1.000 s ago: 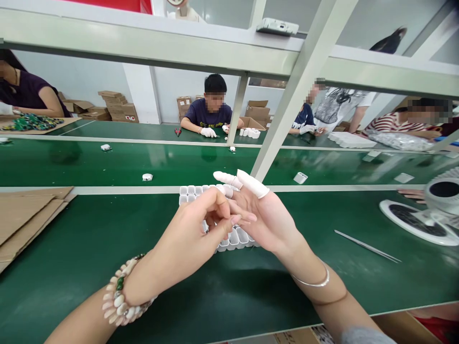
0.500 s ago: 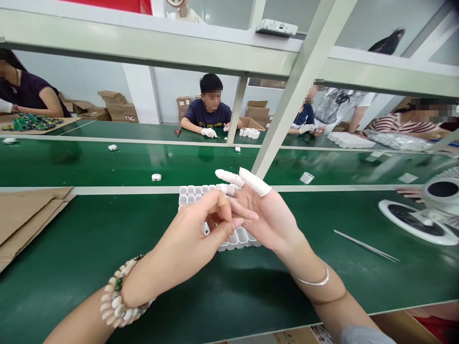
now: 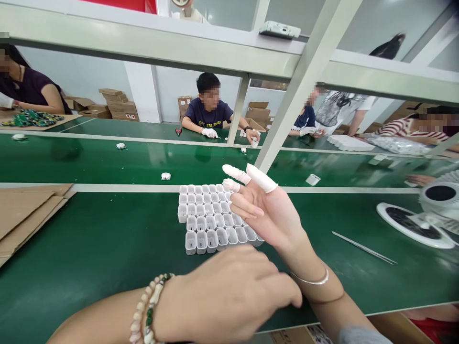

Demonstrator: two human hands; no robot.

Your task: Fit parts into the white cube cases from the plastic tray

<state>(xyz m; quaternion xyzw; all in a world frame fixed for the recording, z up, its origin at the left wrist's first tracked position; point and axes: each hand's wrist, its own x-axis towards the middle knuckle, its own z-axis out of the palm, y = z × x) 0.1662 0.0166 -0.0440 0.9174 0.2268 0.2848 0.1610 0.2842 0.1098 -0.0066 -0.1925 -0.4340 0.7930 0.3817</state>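
Observation:
My left hand [image 3: 233, 291] is low in front of me, back upward, a beaded bracelet [image 3: 148, 306] at its wrist. Motion smears it and its fingertips are hidden, so I cannot tell whether it grips anything. My right hand [image 3: 267, 210] is raised with the palm turned up. White finger cots [image 3: 263, 179] cover its thumb and two fingers, while the bare fingers bend loosely; nothing shows in the palm. Behind and left of it, rows of small white plastic cups [image 3: 211, 237] stand on the green table [image 3: 125, 253], several with a small dark mark inside.
Tweezers [image 3: 364, 247] lie at the right, near a white fan [image 3: 426, 224]. Flattened cardboard [image 3: 28, 215] is at the left. Beyond runs a green conveyor belt [image 3: 89, 165] carrying small white parts [image 3: 166, 176]. A slanted metal post [image 3: 304, 91] rises ahead. Co-workers sit across the belt.
My left hand has left my right fingers and moved down toward me, uncovering more cups. My right hand stays raised. On the belt the white parts have shifted right. A co-worker's hand now holds white pieces.

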